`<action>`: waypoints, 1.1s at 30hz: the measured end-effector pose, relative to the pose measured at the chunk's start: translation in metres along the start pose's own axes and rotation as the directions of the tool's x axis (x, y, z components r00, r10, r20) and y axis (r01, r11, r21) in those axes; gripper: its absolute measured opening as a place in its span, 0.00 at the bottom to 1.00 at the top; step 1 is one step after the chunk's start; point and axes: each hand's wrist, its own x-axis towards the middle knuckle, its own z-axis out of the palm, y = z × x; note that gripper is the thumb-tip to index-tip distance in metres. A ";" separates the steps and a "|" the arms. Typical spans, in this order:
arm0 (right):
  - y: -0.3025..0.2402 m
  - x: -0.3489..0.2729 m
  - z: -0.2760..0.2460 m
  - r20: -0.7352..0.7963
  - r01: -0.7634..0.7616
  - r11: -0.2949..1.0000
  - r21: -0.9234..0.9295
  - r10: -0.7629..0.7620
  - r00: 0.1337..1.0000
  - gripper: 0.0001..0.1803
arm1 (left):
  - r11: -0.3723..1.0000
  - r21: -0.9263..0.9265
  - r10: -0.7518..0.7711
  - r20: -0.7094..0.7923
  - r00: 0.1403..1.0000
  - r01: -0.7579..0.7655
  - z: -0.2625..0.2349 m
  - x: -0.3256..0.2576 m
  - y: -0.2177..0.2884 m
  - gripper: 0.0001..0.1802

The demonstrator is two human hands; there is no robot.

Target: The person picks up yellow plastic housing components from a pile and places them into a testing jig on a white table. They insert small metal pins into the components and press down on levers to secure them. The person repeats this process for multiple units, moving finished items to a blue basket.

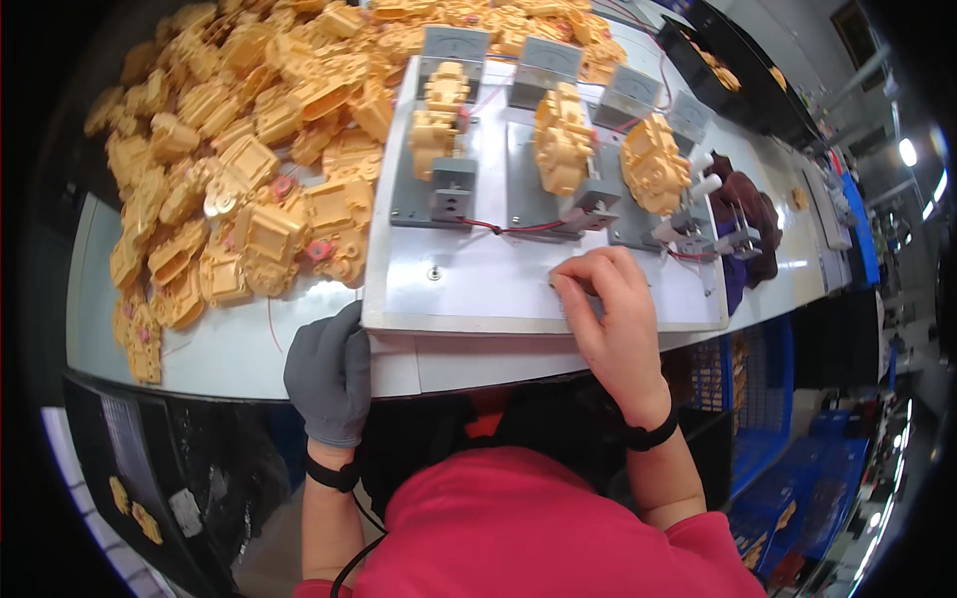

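My left hand [329,374], in a grey glove, rests at the table's front edge beside the left corner of a white board [498,321]. Its fingers are curled together, and their inner side is hidden. My bare right hand [613,321] is over the board's front part. Thumb and index finger meet in a pinch; a tiny bit at their tips is too small to name. Beyond it stand three grey test fixtures with clamp blocks, each carrying a yellow plastic gearbox-like housing: left [437,125], middle [563,140] and right [655,164]. Red and black wires [498,229] run between the blocks.
A large heap of yellow housings [249,159] covers the table's left and back. Panel meters [454,42] stand behind the fixtures. A dark brown cloth-like bundle [748,204] lies right of the board. Black bins [733,70] stand far right, blue crates [768,429] below.
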 end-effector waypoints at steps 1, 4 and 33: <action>0.000 0.000 0.001 -0.005 0.008 1.000 -0.017 -0.008 1.000 0.04 | 1.000 0.001 0.008 -0.005 1.000 -0.008 0.000 0.001 0.001 0.13; -0.001 -0.003 0.001 -0.016 0.018 0.998 -0.054 -0.019 1.000 0.04 | 1.000 0.006 0.018 0.003 1.000 -0.018 -0.003 0.002 0.002 0.14; -0.013 -0.002 -0.013 0.070 0.112 0.979 -0.171 -0.101 0.992 0.14 | 0.986 -0.053 0.163 0.085 0.983 -0.159 -0.011 -0.001 -0.006 0.20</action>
